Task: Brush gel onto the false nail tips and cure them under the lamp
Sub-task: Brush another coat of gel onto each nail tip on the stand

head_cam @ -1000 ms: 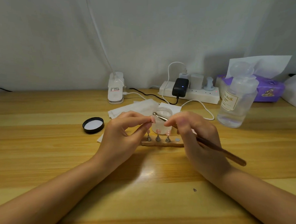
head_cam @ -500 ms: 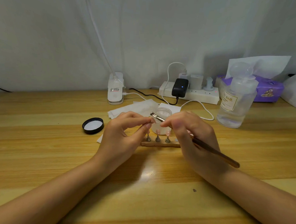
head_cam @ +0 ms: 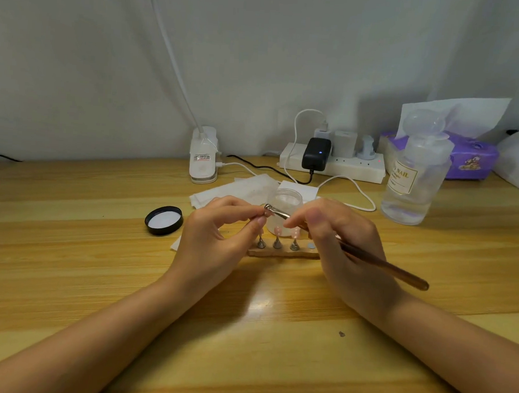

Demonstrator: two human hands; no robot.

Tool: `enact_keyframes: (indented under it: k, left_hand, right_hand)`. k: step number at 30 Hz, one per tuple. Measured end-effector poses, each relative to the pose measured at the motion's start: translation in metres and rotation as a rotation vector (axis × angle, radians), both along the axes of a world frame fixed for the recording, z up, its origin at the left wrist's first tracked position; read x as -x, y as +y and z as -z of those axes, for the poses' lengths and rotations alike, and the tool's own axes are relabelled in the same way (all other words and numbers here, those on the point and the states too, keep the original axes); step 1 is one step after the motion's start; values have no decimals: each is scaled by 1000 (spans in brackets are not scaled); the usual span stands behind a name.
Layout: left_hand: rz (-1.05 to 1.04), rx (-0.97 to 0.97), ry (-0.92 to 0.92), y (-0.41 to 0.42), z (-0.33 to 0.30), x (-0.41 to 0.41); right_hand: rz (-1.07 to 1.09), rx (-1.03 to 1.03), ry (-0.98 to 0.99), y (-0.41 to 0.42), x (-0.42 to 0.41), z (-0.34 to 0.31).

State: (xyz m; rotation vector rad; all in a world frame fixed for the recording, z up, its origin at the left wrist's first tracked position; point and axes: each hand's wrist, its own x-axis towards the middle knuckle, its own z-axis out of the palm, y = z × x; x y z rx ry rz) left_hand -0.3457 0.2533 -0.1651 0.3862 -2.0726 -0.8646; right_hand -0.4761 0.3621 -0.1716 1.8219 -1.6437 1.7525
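Two hands meet above the nail stand: left hand pinches a nail tip, right hand grips the brush.

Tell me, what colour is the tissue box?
Purple tissue box, seen in the head view.

nail stand right under the fingertips, open jar just behind them, jar lid off to their left, wipes behind, lamp base and power strip further back, bottle and tissue pack far right
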Motion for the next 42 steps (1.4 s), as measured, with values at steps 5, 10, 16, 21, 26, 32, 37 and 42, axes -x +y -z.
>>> enact_keyframes:
  k: [5,10,16,21,26,32,37,42]
  left_hand:
    - [3,2,13,-1,0,0]
    - [11,5,11,-1,0,0]
    - [8,21,21,-1,0,1]
    - [18,35,23,-1,0,0]
    - [20,34,31,-2,1,1]
    - [35,-15,59,-3,3,-1]
    - [70,-2,105,-2,2,1]
    - [109,37,109,0,1,1]
  right_hand:
    - [25,20,-78,2,1,1]
    - [23,26,-14,1,0,-1]
    - [62,16,-24,2,1,1]
    - [86,24,-39,3,0,-1]
    - [58,10,73,0,-2,-3]
    - [64,10,-40,6,0,-2]
    - [61,-51,-139,3,-2,-8]
    - [65,-99,-25,2,-3,-8]
